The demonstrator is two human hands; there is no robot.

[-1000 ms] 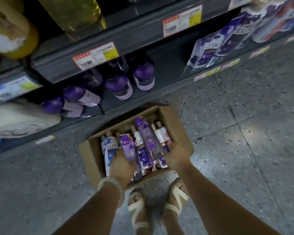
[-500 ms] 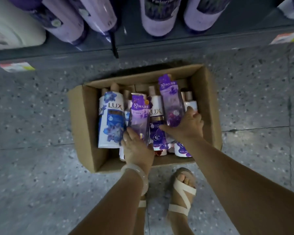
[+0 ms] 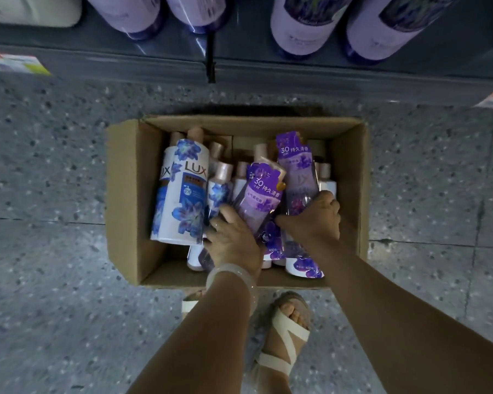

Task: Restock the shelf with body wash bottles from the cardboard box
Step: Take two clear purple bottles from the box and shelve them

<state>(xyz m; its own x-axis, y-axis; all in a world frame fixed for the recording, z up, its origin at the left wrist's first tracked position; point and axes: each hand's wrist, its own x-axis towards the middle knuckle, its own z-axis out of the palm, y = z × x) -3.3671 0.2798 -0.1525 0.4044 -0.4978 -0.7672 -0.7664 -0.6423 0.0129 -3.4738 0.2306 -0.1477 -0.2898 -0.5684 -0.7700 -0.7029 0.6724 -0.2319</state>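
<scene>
An open cardboard box (image 3: 125, 194) sits on the floor below me, holding several body wash bottles lying flat. A white bottle with blue flowers (image 3: 187, 194) lies at the left of the box. My left hand (image 3: 234, 240) grips the lower end of a purple-wrapped bottle (image 3: 264, 194) near the box's middle. My right hand (image 3: 316, 217) is closed around a second purple-wrapped bottle (image 3: 296, 172) to the right. Both bottles are tilted up out of the pile. The bottom shelf (image 3: 268, 69) runs along the top of the view.
Several large purple bottles (image 3: 302, 21) stand on the bottom shelf, with price tags (image 3: 15, 64) on its front edge. A white pack (image 3: 29, 7) lies at the shelf's far left. My sandalled feet (image 3: 285, 331) stand just behind the box on the speckled floor.
The view has dropped closer to the box, and the upper shelves have gone out of sight. Both hands have tightened on the purple bottles and tilted them up slightly.
</scene>
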